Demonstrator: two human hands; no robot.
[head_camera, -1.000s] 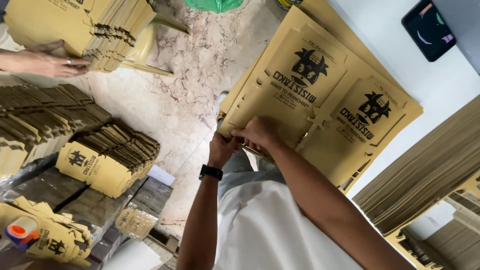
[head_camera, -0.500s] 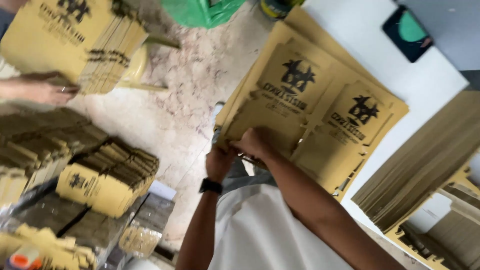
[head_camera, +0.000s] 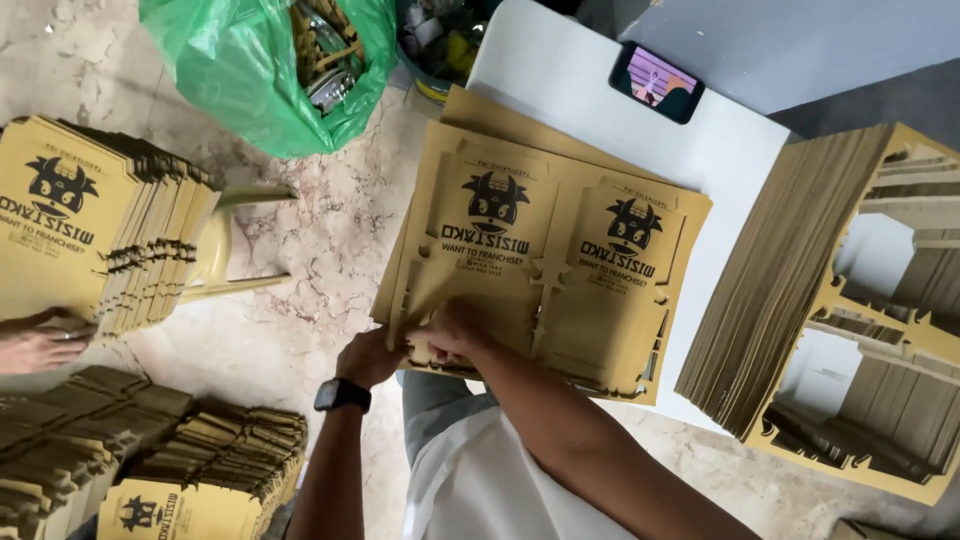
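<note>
Both hands work at the near-left corner of the printed card sheet (head_camera: 545, 270) on the bench (head_camera: 560, 80): right hand (head_camera: 455, 330) pinches its edge, left hand (head_camera: 368, 356) grips beside. It seems the die-cut piece is being separated; next needs a careful pull.

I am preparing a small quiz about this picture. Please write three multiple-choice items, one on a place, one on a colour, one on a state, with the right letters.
1. Where does the phone lie?
A. on the white table
B. on the floor
C. inside the bag

2. What colour is the plastic bag?
A. blue
B. green
C. black

3. What do the left hand and right hand do?
A. hang free
B. hold the phone
C. grip the near edge of the top printed cardboard sheet

Answers: 1 A, it rests on the tabletop; 2 B, clearly green; 3 C, both hands meet at that edge.
</note>
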